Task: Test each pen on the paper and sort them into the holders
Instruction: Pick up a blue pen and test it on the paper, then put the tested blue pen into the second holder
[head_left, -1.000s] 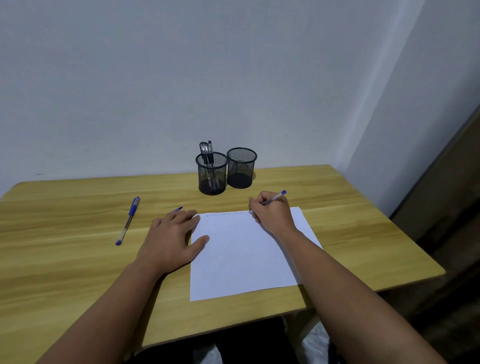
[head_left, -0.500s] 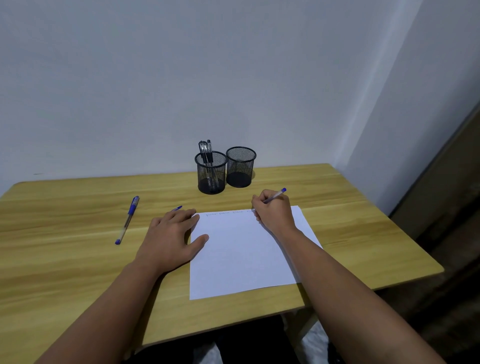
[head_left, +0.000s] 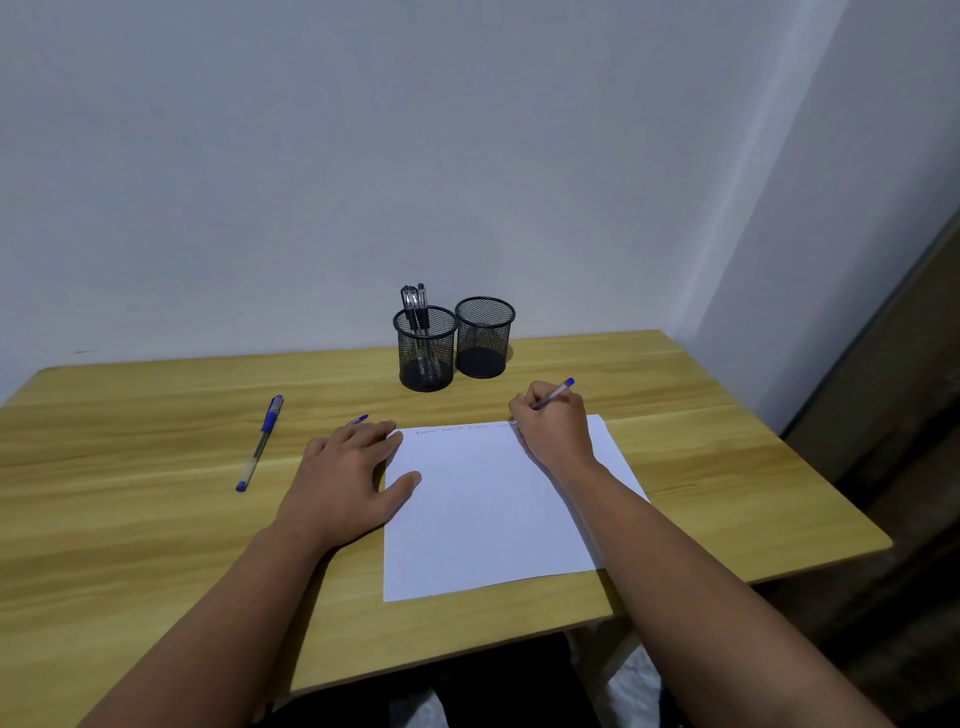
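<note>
A white sheet of paper (head_left: 483, 514) lies on the wooden table, with faint scribbles along its top edge. My right hand (head_left: 553, 423) grips a blue-capped pen (head_left: 555, 392), tip down on the paper's top edge. My left hand (head_left: 348, 470) rests flat on the paper's left edge, fingers spread. A blue pen (head_left: 260, 441) lies on the table to the left. Another blue pen (head_left: 359, 419) is mostly hidden behind my left fingers. Two black mesh holders stand at the back: the left holder (head_left: 426, 348) has black pens in it, the right holder (head_left: 484, 336) looks empty.
The wooden table (head_left: 130, 519) ends at a front edge near my body and a right edge near the wall corner. A grey wall stands right behind the holders.
My right hand with the pen has crept rightward along the paper's top edge, and the line of scribbles has grown longer. My left hand stays put.
</note>
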